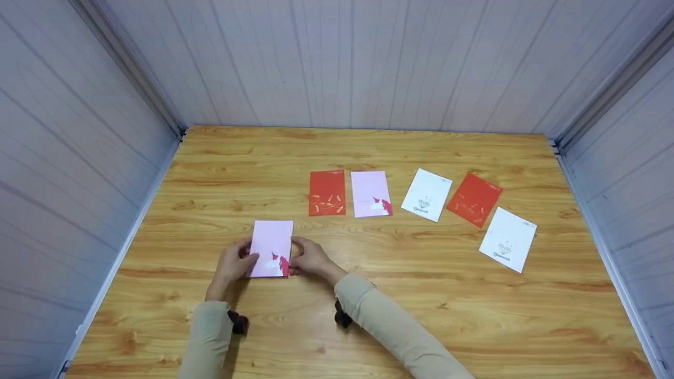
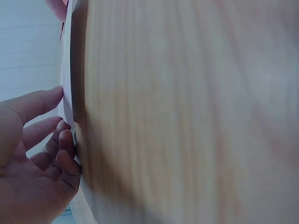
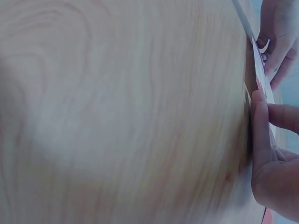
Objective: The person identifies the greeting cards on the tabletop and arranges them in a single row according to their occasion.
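Observation:
A thin pink booklet [image 1: 269, 239] with a dark pink and white print in its lower right corner is held at the front left of the table. My left hand [image 1: 233, 262] pinches its left edge, thumb on the cover and other fingers at the edge. On the opposite side my right hand [image 1: 312, 257] grips the right edge. Both wrist views show the booklet nearly edge-on, close to the tabletop; its underside is hidden. In the left wrist view my left hand [image 2: 37, 154] has its thumb against the booklet [image 2: 67, 88].
Farther back lie a red booklet [image 1: 327, 192], another pink one [image 1: 370, 192] and a white one [image 1: 426, 195]. To the right are a second red booklet [image 1: 475, 199] and a second white booklet [image 1: 508, 238], both turned askew. Pale panel walls [image 1: 326, 63] enclose the wooden table [image 1: 421, 316].

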Demonstrator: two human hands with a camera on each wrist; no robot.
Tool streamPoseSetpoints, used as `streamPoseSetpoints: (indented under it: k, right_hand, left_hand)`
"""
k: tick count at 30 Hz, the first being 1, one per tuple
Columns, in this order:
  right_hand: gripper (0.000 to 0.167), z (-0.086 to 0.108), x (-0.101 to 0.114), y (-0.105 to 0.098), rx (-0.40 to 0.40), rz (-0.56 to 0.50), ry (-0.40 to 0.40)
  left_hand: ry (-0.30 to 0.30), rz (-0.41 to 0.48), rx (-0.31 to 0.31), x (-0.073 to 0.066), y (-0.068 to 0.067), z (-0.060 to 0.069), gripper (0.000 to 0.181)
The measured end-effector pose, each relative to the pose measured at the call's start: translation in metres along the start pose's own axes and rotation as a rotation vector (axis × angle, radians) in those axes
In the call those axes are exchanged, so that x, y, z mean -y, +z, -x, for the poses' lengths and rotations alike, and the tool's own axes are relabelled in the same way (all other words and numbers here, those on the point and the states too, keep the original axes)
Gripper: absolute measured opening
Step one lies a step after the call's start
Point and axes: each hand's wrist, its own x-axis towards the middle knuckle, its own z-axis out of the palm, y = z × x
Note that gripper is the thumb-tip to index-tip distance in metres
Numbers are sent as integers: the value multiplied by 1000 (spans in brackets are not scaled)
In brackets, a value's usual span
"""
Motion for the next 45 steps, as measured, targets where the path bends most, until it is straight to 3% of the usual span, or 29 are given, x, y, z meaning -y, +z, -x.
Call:
streamPoseSetpoints:
  k: [18,24,29,34,42,45]
  right_hand:
    - [65,1,3,-3,10,-45,33]
    - [63,0,2,-5,24,-19,7]
    - [61,1,-2,-10,45,-27,-10]
    - [55,3,-9,-18,35,-58,-81]
    - [45,7,-23,-33,11,-88,-179]
    - [41,18,-15,-41,19,-75,-182]
  left_hand:
    - [-6,-35,-13,-4,4,-1,48]
    - [16,-50,-29,-4,5,-1,48]
    - [-16,-40,-30,-5,5,-1,48]
    - [-43,-21,-31,-4,5,-1,48]
    - [32,27,-147,-6,8,-1,40]
    - [76,47,-197,-10,12,-1,38]
